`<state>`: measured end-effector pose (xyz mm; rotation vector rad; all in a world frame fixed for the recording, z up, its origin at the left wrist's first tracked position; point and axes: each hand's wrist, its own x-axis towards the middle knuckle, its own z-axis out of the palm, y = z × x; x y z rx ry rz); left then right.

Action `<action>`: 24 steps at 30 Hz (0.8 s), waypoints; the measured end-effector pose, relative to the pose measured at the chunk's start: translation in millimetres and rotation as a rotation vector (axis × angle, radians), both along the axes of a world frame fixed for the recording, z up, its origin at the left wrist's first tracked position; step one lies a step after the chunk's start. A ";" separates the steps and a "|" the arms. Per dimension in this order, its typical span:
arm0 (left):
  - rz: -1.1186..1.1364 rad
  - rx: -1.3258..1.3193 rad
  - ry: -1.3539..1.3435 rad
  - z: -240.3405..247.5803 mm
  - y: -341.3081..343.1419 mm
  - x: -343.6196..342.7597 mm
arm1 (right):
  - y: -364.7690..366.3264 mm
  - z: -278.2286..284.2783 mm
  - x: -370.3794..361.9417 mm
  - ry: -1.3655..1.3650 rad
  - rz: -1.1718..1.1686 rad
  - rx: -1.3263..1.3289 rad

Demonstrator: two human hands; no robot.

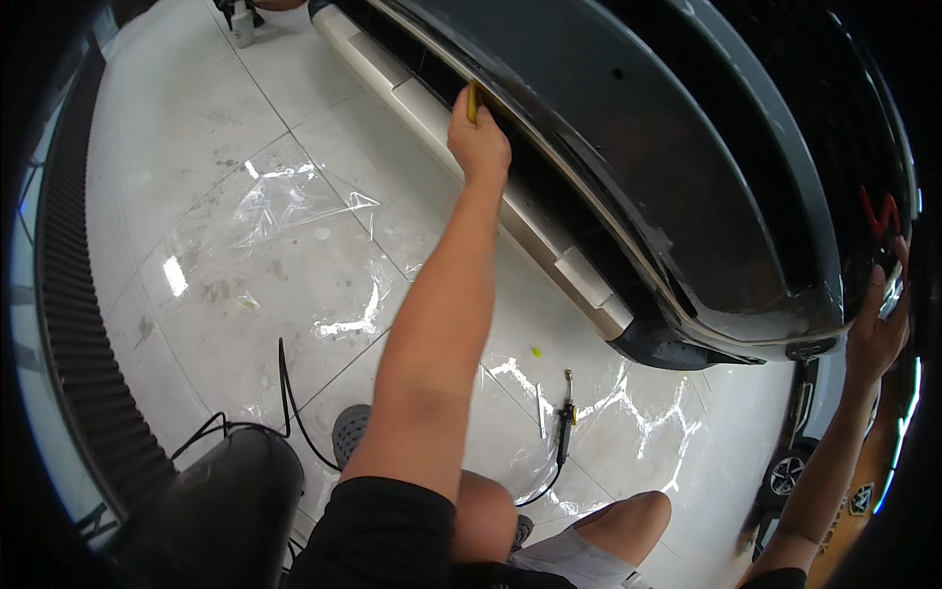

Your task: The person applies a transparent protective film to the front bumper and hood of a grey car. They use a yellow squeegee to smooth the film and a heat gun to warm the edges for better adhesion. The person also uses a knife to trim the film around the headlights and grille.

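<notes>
My left hand (478, 137) is stretched far forward and is closed around a small yellow tool (472, 101), pressing it against the lower edge of a dark car bumper (667, 157). A pale trim strip (510, 196) runs along under that edge. My right hand (876, 329) rests with spread fingers on the bumper's corner at the far right, holding nothing. My bent knees show at the bottom of the view.
Sheets of clear film (294, 211) lie crumpled on the wet white floor tiles (177, 128). A spray gun with a black hose (565, 422) lies by my knee. A black cylinder (226, 506) stands at lower left. A floor drain grate (69, 294) curves along the left.
</notes>
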<state>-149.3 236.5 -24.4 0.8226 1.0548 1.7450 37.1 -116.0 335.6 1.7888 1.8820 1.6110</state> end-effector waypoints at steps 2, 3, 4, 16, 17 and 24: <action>-0.022 -0.077 -0.034 3.2 -25.2 19.8 | -40.0 4.2 56.2 0.019 -0.022 0.096; -0.037 -0.127 -0.049 2.0 -40.9 25.0 | -49.9 -3.6 73.0 0.018 -0.008 0.118; -0.163 -0.187 -0.010 2.0 -60.5 26.8 | -61.6 -12.6 90.3 0.016 0.001 0.137; -0.261 0.029 0.206 -24.0 -287.3 109.7 | -59.6 -76.3 123.0 -0.037 0.284 0.274; -0.176 0.010 0.137 -23.1 -269.4 108.3 | -60.0 -74.2 122.4 -0.042 0.285 0.277; 0.003 0.009 0.100 17.0 -229.0 109.4 | -48.8 -81.1 116.5 -0.010 0.328 0.329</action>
